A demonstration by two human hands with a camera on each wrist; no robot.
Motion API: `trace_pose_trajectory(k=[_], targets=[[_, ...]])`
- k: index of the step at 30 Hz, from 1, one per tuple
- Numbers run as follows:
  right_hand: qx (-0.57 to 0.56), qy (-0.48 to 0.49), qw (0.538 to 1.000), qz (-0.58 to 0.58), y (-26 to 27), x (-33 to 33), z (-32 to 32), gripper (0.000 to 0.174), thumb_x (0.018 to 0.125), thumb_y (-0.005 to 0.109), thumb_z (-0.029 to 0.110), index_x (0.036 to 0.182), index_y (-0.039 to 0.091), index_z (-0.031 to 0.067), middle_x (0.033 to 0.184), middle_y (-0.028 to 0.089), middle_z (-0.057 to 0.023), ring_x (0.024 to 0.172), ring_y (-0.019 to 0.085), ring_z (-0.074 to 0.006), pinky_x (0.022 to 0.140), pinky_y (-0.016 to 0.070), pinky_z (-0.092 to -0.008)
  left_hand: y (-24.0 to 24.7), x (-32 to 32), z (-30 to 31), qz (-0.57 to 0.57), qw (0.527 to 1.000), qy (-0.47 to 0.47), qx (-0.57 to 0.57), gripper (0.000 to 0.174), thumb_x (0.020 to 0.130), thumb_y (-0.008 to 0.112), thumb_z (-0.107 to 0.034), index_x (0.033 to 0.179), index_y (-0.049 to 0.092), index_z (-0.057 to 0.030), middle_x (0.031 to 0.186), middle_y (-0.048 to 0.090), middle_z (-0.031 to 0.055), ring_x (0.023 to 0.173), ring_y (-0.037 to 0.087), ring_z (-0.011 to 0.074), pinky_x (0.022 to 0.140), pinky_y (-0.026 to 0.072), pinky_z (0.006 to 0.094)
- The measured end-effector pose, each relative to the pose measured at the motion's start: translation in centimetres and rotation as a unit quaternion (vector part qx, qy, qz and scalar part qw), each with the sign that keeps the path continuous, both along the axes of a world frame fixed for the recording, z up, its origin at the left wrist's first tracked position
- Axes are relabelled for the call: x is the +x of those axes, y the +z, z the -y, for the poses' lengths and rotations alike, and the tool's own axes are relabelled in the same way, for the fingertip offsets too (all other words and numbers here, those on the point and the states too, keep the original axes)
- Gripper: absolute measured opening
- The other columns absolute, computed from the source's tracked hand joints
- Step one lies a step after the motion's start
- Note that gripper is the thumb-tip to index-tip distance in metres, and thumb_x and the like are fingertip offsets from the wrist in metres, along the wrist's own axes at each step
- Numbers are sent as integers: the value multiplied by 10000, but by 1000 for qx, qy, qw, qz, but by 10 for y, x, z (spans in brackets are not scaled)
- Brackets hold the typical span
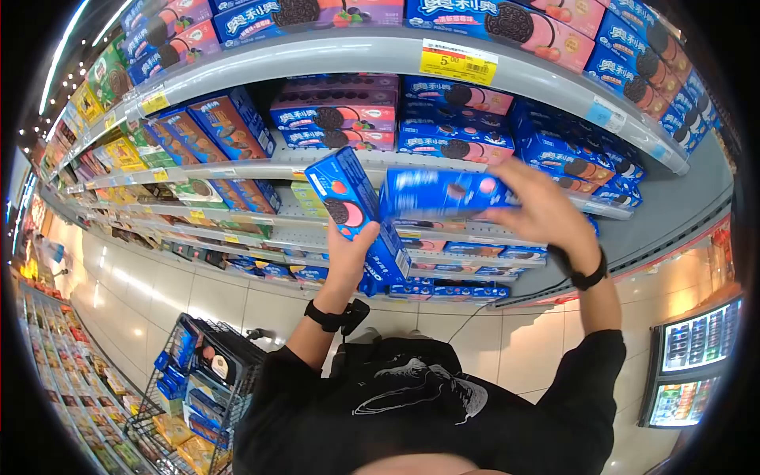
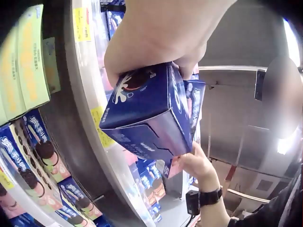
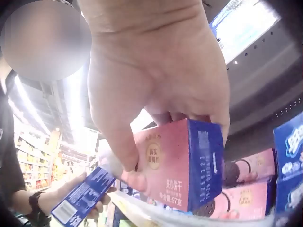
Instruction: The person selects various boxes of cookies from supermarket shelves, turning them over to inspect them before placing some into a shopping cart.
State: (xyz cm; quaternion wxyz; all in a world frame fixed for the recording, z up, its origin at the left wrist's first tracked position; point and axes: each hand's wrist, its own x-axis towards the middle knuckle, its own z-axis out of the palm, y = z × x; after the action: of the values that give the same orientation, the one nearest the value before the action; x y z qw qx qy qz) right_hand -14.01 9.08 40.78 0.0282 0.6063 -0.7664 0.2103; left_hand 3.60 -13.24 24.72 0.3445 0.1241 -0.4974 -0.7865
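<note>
Left hand (image 1: 348, 249), in the head view, is wrapped round the left box (image 1: 342, 194) from beneath. That blue box stands on end, its top tipped left, well below the yellow tag (image 1: 459, 62) that reads 5.00. A lower box (image 1: 388, 257) marked OREO sits against the same palm; whether the fingers grip it too I cannot tell. The right hand (image 1: 546, 210) pinches the right box (image 1: 435, 194) by its right end. This box is blurred, and its long axis runs level along the shelf (image 1: 356, 55), straight below the tag. Its near end almost meets the left box's top. Of the two hands, the right is higher and closer to the tag. Shelf stock carries 奥利奥 in white. Far down-left of the tag, a cart (image 1: 158, 396) holds more boxes.

From the left wrist, the left hand (image 2: 156, 33) clamps the left box (image 2: 142, 109), fingers curled over its edge. A cookie and a milk splash are printed on its end. The right hand (image 2: 196, 163) shows beyond, gripping a box end.

From the right wrist, the right hand (image 3: 156, 71) grips the right box (image 3: 180, 163), thumb on the pink face and fingers over the top. The face reads 夹心饼干 and 97克. The left hand (image 3: 66, 188) holds its box (image 3: 80, 201) slanted.
</note>
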Motion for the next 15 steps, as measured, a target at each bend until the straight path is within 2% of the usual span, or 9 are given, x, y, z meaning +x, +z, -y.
trace_pose_trajectory(k=[3, 5, 6, 7, 11, 13, 15], targets=[[-44, -7, 998, -49, 23, -27, 17, 556, 726, 774, 205, 1186, 543, -7, 1105, 598, -231, 1021, 575, -415, 883, 470, -438, -3, 4, 13, 19, 999, -30, 1, 617, 818, 725, -65, 1327, 377, -34, 1166, 561, 87, 1028, 574, 156, 879, 506, 313], [-75, -15, 986, -149, 27, -49, 26, 574, 733, 779, 236, 1191, 540, -14, 1121, 594, -240, 1035, 572, -416, 898, 464, -425, -4, 10, 17, 23, 999, -34, -16, 619, 821, 730, -79, 1327, 376, -33, 1166, 561, 88, 1016, 582, 158, 867, 514, 317], [-47, -45, 985, -161, 33, -53, 30, 559, 760, 764, 238, 1204, 538, -14, 1144, 594, -238, 1064, 563, -413, 918, 456, -418, -6, 13, 19, 21, 999, -42, -18, 622, 816, 733, -70, 1325, 378, -33, 1167, 561, 89, 1020, 584, 160, 872, 514, 320], [-73, -29, 975, -208, 33, -60, 36, 541, 793, 743, 226, 1232, 532, -9, 1171, 592, -232, 1090, 551, -417, 936, 447, -419, -8, 15, 20, 19, 998, -49, -18, 624, 812, 736, -61, 1323, 379, -32, 1169, 561, 90, 1023, 585, 162, 878, 513, 324], [-27, -69, 972, -222, 26, -77, 48, 565, 818, 732, 250, 1284, 513, 18, 1220, 587, -212, 1139, 532, -403, 959, 432, -416, -1, 21, 23, 6, 999, -45, -13, 646, 789, 755, -45, 1319, 385, -30, 1175, 560, 88, 1042, 579, 159, 890, 503, 316], [-16, -74, 970, -230, 21, -91, 51, 586, 818, 736, 270, 1298, 506, 26, 1242, 580, -208, 1155, 525, -400, 970, 425, -410, 0, 22, 29, 8, 995, -65, -72, 669, 767, 775, -38, 1315, 391, -26, 1179, 560, 90, 1049, 575, 154, 895, 495, 306], [-20, -97, 957, -274, 17, -106, 50, 618, 816, 744, 295, 1322, 493, 44, 1281, 560, -204, 1185, 506, -400, 991, 411, -404, 3, 25, 30, 14, 996, -59, -60, 682, 761, 789, -63, 1314, 392, -21, 1176, 563, 91, 1045, 574, 146, 897, 491, 301]])
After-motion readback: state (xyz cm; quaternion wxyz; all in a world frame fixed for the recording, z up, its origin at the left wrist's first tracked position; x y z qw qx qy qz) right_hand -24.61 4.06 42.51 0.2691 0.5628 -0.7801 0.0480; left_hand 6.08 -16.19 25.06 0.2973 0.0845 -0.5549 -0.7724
